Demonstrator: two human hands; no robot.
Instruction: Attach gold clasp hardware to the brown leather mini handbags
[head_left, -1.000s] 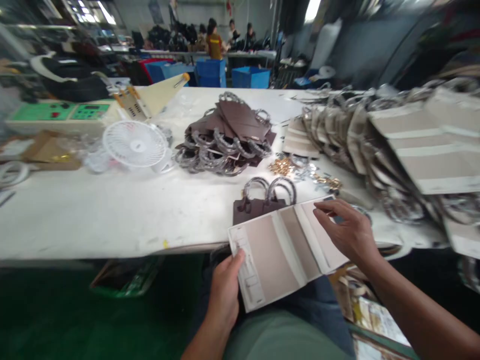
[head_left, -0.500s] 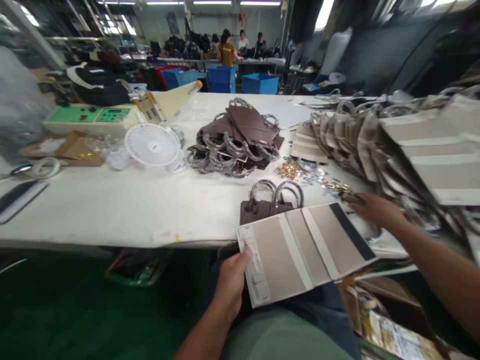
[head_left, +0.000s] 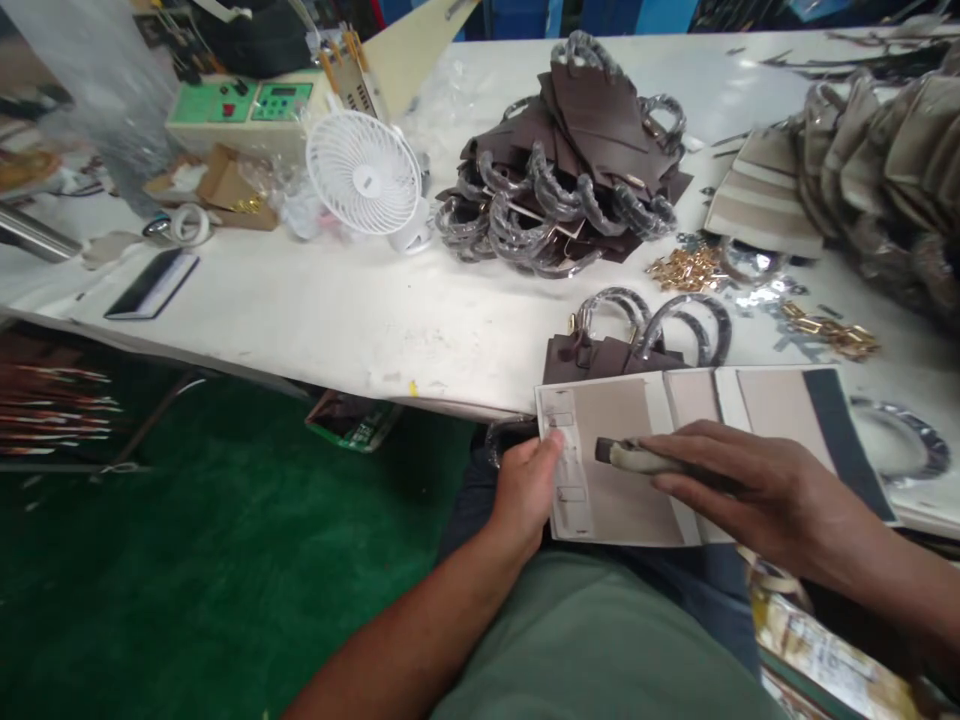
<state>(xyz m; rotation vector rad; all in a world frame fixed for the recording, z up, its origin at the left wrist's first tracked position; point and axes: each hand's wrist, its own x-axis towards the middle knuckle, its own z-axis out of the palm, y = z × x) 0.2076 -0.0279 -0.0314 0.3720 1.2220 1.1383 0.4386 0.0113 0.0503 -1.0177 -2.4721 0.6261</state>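
My left hand (head_left: 529,485) pinches the left edge of a flat, unfolded bag body (head_left: 622,405), thumb on top. Its beige inner side faces up, with pale strips, a dark band at the right end and small slotted patches along the left edge. Over this panel, my right hand (head_left: 742,490) is closed around a hand tool (head_left: 634,458) with a blunt dark tip pointing at the patches. The tool's exact kind is unclear, as the fingers hide its rear. Just behind the panel lies a dark brown bag piece (head_left: 574,355) with plastic-wrapped handles (head_left: 686,310).
Behind are a pile of brown bag pieces (head_left: 592,120), gold hardware (head_left: 686,268), more gold fittings (head_left: 832,330) and stacked beige pieces (head_left: 772,190). A white fan (head_left: 366,180), a green-panelled machine (head_left: 247,105) and a phone-like slab (head_left: 154,285) stand leftward. The table's front edge (head_left: 352,390) runs before me.
My right hand has moved left from beside the gold fittings to over the panel, bringing the tool. My left hand keeps its hold on the panel. The view has tilted down and turned left.
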